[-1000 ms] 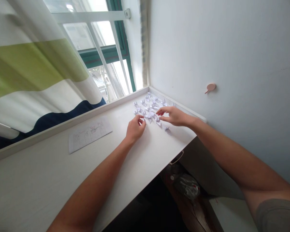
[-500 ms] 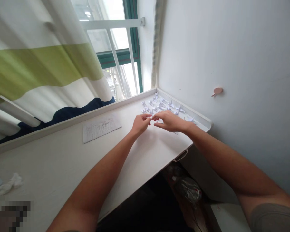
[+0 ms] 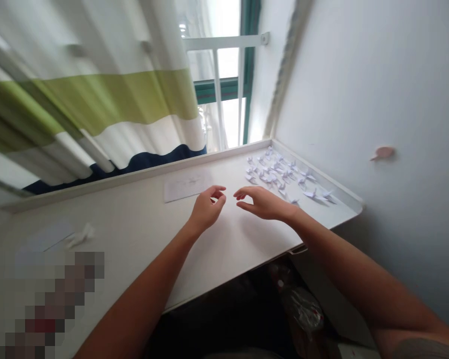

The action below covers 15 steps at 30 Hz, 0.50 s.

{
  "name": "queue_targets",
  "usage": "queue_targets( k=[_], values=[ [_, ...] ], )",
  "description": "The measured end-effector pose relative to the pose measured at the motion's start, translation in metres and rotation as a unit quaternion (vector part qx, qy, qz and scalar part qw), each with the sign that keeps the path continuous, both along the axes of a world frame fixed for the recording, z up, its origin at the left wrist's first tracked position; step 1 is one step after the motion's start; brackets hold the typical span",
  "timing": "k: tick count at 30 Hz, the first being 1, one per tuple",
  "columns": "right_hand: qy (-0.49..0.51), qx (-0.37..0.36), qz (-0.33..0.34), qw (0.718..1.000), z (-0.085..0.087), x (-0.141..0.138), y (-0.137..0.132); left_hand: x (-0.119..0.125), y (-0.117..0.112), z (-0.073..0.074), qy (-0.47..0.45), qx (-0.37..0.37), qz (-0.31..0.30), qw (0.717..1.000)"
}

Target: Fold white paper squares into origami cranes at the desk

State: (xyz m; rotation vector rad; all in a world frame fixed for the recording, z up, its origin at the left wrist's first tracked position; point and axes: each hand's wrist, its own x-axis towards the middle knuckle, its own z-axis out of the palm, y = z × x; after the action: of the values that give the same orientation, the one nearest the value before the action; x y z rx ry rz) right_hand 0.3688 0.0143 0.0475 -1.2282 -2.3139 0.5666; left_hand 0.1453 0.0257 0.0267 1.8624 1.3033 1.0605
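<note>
A striped curtain [image 3: 97, 99] hangs beside the white worktop [image 3: 134, 234], whose raised rim meets the wall in a corner. Paper cranes [image 3: 273, 172] crowd that corner just beyond the right hand [image 3: 265, 203], the rim seemingly hemming them in. A sheet of paper [image 3: 188, 186] lies beyond the left hand [image 3: 207, 209]. Both grips hang half open, fingers curled and holding nothing, near each other above the worktop, touching no crane.
</note>
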Motion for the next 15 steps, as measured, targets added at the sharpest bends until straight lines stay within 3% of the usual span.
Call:
queue_targets(
  k=[3,7,11,15],
  values=[
    [0.073,0.032,0.068,0.994,-0.009,-0.067,0.001,-0.067,-0.049,-0.003,0.036,0.109,0.088,0.989],
    [0.15,0.045,0.153,0.976,-0.022,-0.173,-0.006,-0.169,-0.123,-0.011,0.122,0.224,0.216,0.943],
    [0.205,0.033,0.216,0.954,-0.035,-0.268,-0.028,-0.256,-0.194,-0.019,0.187,0.247,0.308,0.9],
    [0.217,0.048,0.229,0.948,-0.043,-0.317,-0.05,-0.302,-0.234,-0.025,0.207,0.232,0.332,0.891]
  ],
)
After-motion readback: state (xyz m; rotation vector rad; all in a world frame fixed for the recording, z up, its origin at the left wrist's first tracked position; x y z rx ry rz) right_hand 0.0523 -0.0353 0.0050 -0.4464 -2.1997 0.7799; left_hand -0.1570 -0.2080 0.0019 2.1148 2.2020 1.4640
